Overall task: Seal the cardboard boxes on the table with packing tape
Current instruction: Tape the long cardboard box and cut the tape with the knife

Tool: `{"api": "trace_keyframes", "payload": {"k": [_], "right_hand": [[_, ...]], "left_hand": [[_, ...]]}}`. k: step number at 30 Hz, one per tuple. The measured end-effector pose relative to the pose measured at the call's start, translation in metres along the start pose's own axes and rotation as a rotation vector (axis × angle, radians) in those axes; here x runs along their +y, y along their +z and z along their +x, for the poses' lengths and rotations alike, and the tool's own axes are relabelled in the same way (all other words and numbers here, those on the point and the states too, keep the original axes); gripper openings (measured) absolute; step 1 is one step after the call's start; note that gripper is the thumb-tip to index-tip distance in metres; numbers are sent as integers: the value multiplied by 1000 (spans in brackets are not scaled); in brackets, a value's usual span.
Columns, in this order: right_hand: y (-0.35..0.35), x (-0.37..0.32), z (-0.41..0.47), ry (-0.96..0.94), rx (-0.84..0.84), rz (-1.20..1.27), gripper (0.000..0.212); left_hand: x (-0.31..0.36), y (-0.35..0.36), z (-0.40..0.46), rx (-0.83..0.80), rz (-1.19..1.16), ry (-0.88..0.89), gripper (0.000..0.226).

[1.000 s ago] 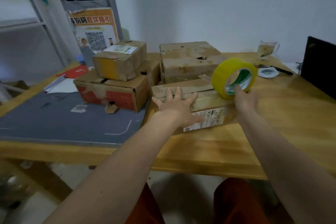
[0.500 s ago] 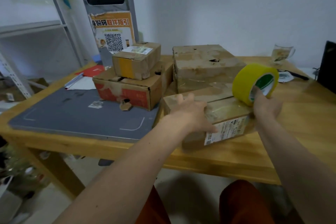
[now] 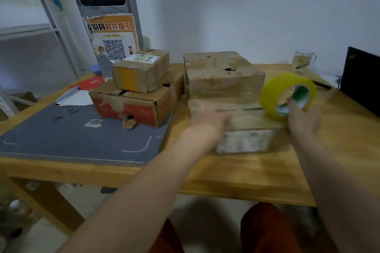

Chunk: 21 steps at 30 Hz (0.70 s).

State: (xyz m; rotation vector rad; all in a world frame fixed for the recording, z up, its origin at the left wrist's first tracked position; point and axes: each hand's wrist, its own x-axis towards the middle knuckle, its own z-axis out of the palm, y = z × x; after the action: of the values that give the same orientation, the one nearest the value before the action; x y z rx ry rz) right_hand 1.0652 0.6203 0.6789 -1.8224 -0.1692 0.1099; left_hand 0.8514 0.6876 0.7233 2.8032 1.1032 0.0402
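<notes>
A flat cardboard box [image 3: 248, 127] with a white label on its near side lies in front of me on the wooden table [image 3: 257, 172]. My left hand [image 3: 205, 121] rests on its left top, blurred by motion. My right hand [image 3: 302, 119] grips the yellow tape roll [image 3: 273, 96], fingers through its core, at the box's right end. A larger taped box [image 3: 222, 74] stands just behind. To the left, a small box [image 3: 139, 72] sits on a red-printed box [image 3: 131, 104].
A grey mat [image 3: 61, 135] covers the table's left part, with papers [image 3: 76, 96] and a red card behind it. A glass mug [image 3: 302, 62] and a pen stand at the back right. A black laptop screen [image 3: 362, 80] rises at the right edge.
My view has shifted left, so everything sits further right in the picture. My left hand has slid along the near box's top and is now blurred. The tape roll stays at the box's right end.
</notes>
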Motion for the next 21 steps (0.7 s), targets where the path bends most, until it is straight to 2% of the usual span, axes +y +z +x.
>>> {"api": "trace_keyframes", "payload": {"k": [2, 4, 6, 10, 13, 16, 21], "right_hand": [[12, -1, -35, -127, -85, 32, 51], [24, 3, -63, -250, -204, 68, 25], [31, 6, -77, -304, -225, 90, 10], [32, 9, -78, -295, -210, 142, 17], [32, 11, -71, -298, -254, 124, 22], [35, 11, -59, -324, -277, 61, 18], [38, 1, -25, -237, -364, 58, 28]], "left_hand": [[-32, 5, 18, 82, -89, -138, 63], [-53, 16, 33, 180, -210, -236, 62], [-63, 24, 45, 247, -377, -267, 59], [-67, 29, 51, 292, -518, -260, 62], [-63, 28, 47, 283, -428, -262, 66], [-57, 25, 47, 242, -301, -272, 66], [-40, 23, 50, 183, 189, -232, 57]]}}
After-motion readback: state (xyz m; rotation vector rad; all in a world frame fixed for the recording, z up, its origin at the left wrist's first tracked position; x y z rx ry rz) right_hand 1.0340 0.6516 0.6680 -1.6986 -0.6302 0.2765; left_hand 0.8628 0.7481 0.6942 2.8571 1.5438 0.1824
